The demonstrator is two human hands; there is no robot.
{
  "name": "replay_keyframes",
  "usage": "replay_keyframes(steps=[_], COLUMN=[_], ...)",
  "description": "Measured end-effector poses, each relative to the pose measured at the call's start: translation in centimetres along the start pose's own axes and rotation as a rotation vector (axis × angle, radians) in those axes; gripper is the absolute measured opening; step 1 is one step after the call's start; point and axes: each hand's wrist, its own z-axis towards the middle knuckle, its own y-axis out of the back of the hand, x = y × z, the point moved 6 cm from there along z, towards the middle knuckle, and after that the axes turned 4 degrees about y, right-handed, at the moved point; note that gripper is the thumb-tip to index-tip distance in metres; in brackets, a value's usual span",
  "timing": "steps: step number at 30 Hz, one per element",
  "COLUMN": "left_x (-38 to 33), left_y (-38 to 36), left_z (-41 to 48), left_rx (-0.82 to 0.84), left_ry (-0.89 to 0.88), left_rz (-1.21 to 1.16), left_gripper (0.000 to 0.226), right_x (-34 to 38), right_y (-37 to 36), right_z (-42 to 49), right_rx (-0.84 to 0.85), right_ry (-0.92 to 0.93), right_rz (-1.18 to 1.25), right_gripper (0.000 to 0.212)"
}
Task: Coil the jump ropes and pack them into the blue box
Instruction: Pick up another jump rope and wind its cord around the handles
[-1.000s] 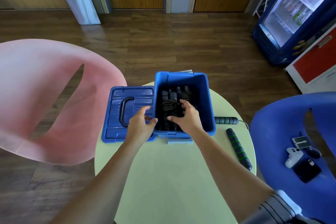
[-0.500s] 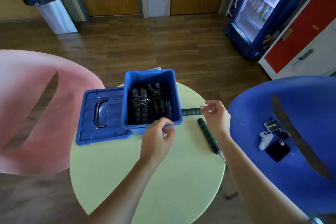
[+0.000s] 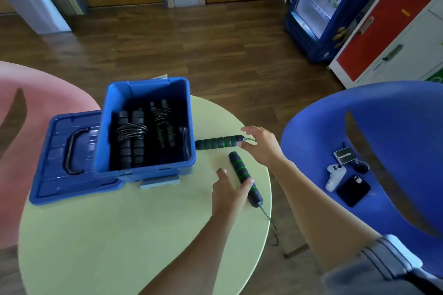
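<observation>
Head camera: the left hand (image 3: 229, 190) rests relaxed fingers across the near jump rope handle (image 3: 237, 168) on the worktop (image 3: 119, 235). The right hand (image 3: 262, 145), fingers spread, touches the far handle (image 3: 219, 143) beside the blue box (image 3: 143, 170) holding coiled ropes (image 3: 130, 133).

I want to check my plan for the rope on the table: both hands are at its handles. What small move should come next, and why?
Probably close each hand on its handle and bring the two together. The left hand lies over the near handle, the right hand touches the far handle, and the cable hangs off the table, uncoiled.
</observation>
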Motion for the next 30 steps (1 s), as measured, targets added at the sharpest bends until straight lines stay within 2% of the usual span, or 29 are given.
replay_keyframes(steps=[8, 17, 23, 27, 30], left_x=[-0.8, -0.3, 0.5, -0.2, -1.3], left_y=[-1.6, -1.1, 0.5, 1.8, 3.1], left_z=[2.6, 2.1, -0.2, -2.4, -4.2], left_rx=[-0.119, -0.031, 0.042, 0.084, 0.092], left_ry=[-0.061, -0.048, -0.055, -0.114, -0.174], left_rz=[0.011, -0.080, -0.266, -0.402, -0.451], left_gripper=[0.067, 0.056, 0.045, 0.038, 0.037], right_x=[-0.2, -1.1, -2.5, -2.8, -1.9], right_y=[-3.9, -4.7, -0.9, 0.2, 0.8], right_z=[4.8, 5.6, 1.2, -5.0, -9.1], right_rx=[0.176, 0.236, 0.215, 0.262, 0.280], right_ry=[0.122, 0.118, -0.089, -0.221, -0.252], right_rz=[-0.166, -0.139, 0.160, 0.602, 0.770], right_gripper=[0.045, 0.028, 0.025, 0.026, 0.023])
